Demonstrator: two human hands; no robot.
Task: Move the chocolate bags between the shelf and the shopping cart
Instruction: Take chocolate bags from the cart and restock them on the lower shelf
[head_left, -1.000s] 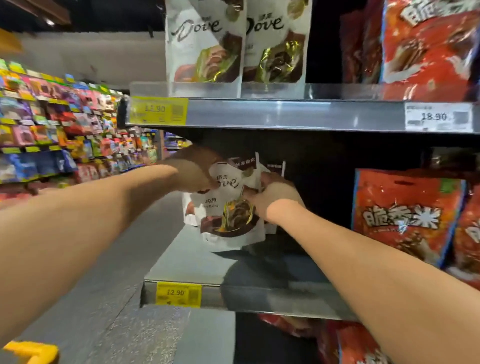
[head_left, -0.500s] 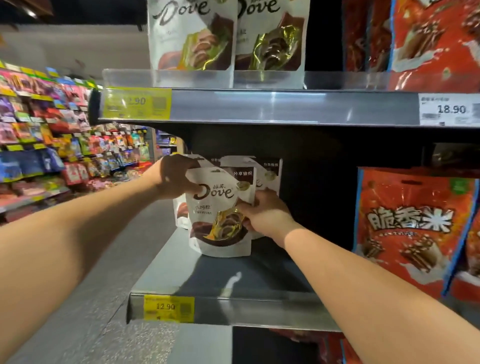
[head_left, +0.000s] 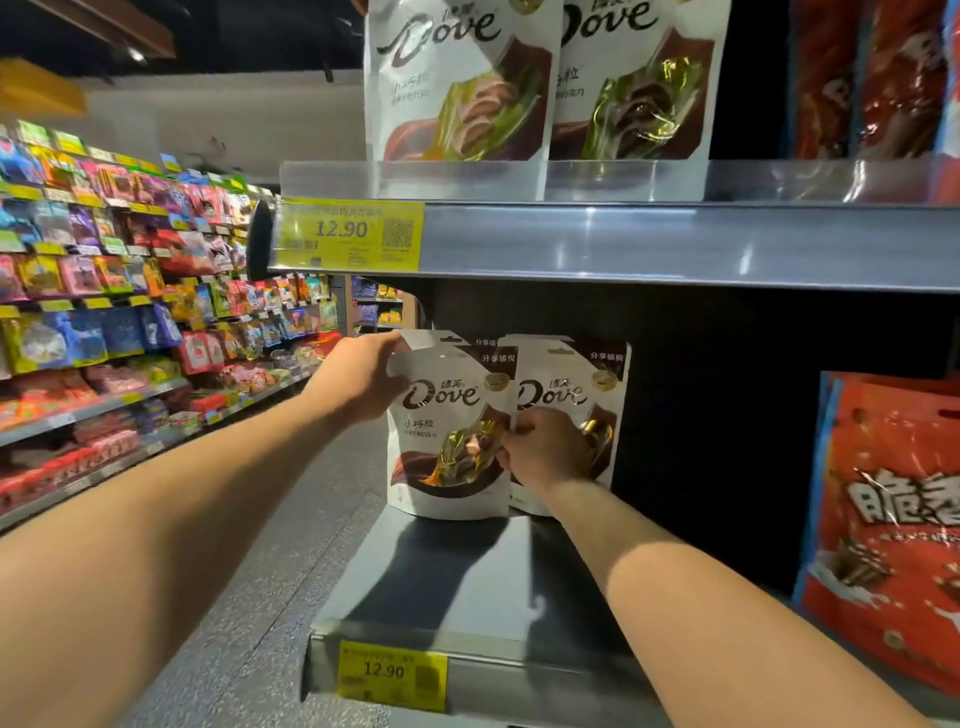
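Note:
A white and brown Dove chocolate bag (head_left: 445, 441) stands upright on the grey middle shelf (head_left: 467, 587), at its left end. My left hand (head_left: 358, 379) grips the bag's upper left corner. My right hand (head_left: 545, 452) pinches its right edge at mid height. A second Dove bag (head_left: 576, 384) stands just right of it and slightly behind, partly hidden by my right hand. More bag tops show behind the front one. The shopping cart is out of view.
Two larger Dove bags (head_left: 462, 83) stand on the upper shelf (head_left: 623, 239) behind a clear lip. Red snack bags (head_left: 893, 519) fill the right side. Yellow price tags (head_left: 348, 234) read 12.90. An aisle with a stocked shelf (head_left: 104, 312) runs to the left.
The Dove bag has gone from tilted in both hands to upright at the shelf's left end. The second bag beside it now shows more. The camera has moved closer.

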